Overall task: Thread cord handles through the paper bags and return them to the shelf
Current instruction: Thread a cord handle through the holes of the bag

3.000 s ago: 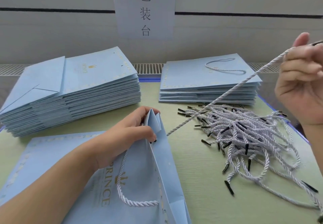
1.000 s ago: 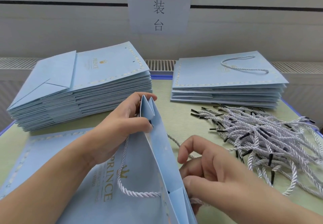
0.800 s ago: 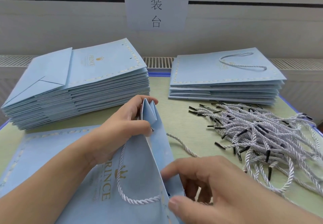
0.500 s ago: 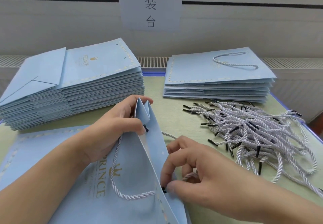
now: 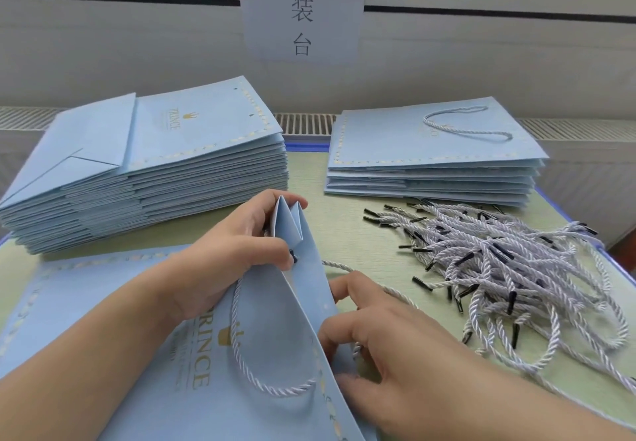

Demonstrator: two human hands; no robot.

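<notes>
1. Left hand (image 5: 237, 261) pinches the folded top corner of a light blue paper bag (image 5: 275, 354) lying at the table's (image 5: 344, 234) near edge
2. Right hand (image 5: 389, 347), fingers curled, holds a white cord (image 5: 389, 289) against the bag's open edge
3. Loose cords (image 5: 509, 278) lie piled toward the right edge

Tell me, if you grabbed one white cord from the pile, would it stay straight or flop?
Probably flop: the cords in the pile lie curled and looped. Likely light too. Neighbours might drag along, since they look tangled together.
</notes>
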